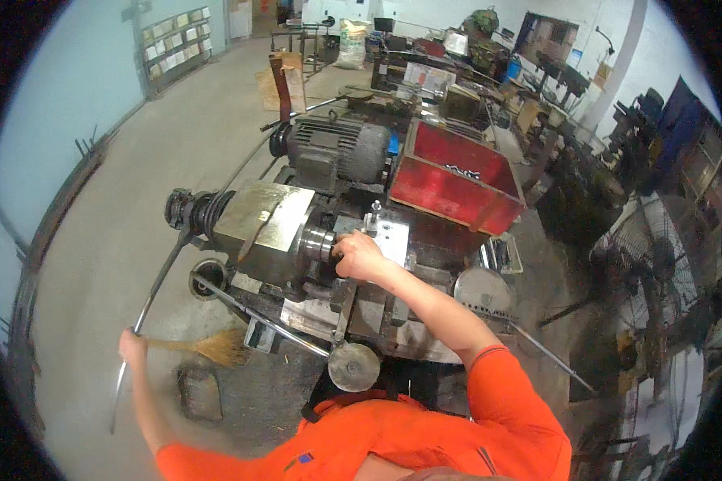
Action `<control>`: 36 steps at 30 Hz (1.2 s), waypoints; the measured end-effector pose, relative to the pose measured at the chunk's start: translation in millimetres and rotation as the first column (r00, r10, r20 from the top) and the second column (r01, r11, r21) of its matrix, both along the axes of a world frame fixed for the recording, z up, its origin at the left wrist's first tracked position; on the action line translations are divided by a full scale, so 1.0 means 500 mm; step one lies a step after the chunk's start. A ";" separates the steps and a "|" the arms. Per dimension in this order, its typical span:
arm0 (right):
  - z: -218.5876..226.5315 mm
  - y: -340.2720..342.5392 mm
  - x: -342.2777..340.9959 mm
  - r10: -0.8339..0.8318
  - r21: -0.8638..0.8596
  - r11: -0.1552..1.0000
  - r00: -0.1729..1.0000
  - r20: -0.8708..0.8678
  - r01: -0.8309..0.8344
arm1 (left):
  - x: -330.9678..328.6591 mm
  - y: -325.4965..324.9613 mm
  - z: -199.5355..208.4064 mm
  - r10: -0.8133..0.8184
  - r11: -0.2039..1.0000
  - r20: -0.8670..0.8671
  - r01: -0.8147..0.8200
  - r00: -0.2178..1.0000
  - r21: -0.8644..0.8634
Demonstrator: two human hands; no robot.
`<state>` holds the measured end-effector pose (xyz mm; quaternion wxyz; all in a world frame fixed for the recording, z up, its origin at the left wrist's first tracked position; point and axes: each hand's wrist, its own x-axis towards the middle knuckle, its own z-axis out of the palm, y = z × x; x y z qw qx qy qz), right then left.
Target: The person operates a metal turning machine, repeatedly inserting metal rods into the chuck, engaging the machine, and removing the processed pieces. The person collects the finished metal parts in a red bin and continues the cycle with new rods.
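Far out to the left, my left hand (133,346) is closed round a long metal rod (160,290). This rod slants up to the pulley end (204,210) of a small lathe-like machine. In the middle, my right hand (357,255) has its fingers curled in at the face of the shiny round spindle chuck (317,243); whatever sits between the fingertips is hidden. Left of the chuck, a metal cover (285,210) tops the headstock, with a flat strip lying across it. A bright metal block (392,240) stands just beyond my right wrist.
Behind the headstock sits a grey electric motor (338,151), beside a red box (456,172) with small parts inside. A lever with a round disc (354,367) juts toward me. A straw broom (221,348) lies near my left hand. A caged fan (654,260) stands right.
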<state>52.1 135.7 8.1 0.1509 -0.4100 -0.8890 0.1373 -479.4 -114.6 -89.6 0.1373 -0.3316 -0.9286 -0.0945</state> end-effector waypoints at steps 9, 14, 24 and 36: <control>0.020 -0.135 0.299 -0.113 0.121 0.982 0.968 -0.224 0.142 | 0.376 0.156 -0.193 -0.153 0.982 0.874 0.169 0.460 0.082; 0.004 -0.251 0.477 -0.435 -0.140 0.899 0.882 -0.180 0.415 | 0.388 0.165 -0.410 -0.471 0.762 0.403 0.591 0.785 -0.263; -0.166 -0.418 0.825 -0.869 0.183 0.492 0.491 0.057 0.851 | 0.337 0.219 -0.260 -0.492 0.712 0.381 0.613 0.783 -0.341; -0.261 -0.584 0.925 -0.860 0.158 0.159 0.058 0.507 0.975 | 0.393 0.249 -0.029 -0.446 0.870 0.846 -0.083 0.291 0.487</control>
